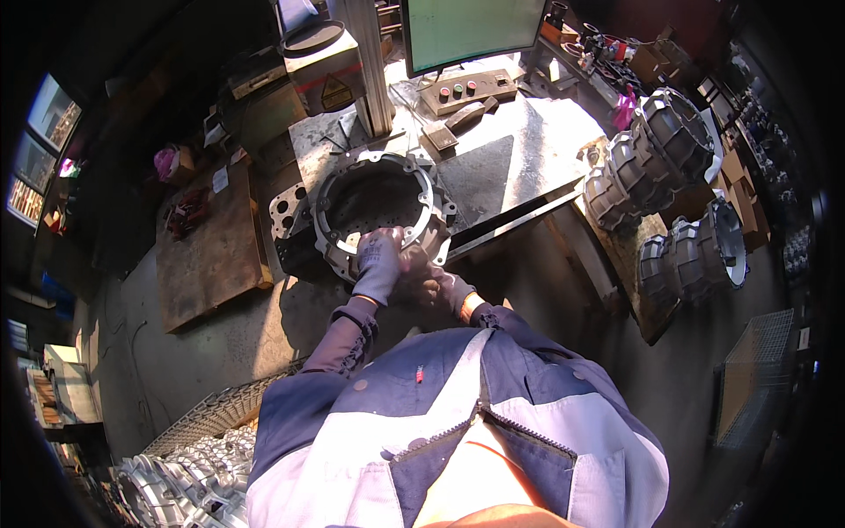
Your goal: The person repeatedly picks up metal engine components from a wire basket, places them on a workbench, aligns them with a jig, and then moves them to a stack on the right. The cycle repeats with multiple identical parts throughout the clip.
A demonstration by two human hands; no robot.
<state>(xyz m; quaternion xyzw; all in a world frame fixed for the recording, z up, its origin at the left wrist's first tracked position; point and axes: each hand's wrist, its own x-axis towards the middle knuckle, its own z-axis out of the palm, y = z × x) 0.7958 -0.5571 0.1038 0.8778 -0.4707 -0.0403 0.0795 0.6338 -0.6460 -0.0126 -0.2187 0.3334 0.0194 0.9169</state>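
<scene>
A large round cast-metal housing (339, 189) with a wide central opening and a bolt-hole flange sits on a steel worktable (519, 150) in front of me. My left hand (378, 262), in a purple-grey glove, rests on the near rim of the housing. My right hand (436, 282), also gloved, is pressed against the left one just below the rim. Whether either hand grips anything small is hidden.
A control box with coloured buttons (466, 88) and a monitor (471, 31) stand behind the table. Several similar grey castings (656, 154) are stacked at right. A wire crate of castings (189, 462) sits lower left. A wooden board (211, 246) lies at left.
</scene>
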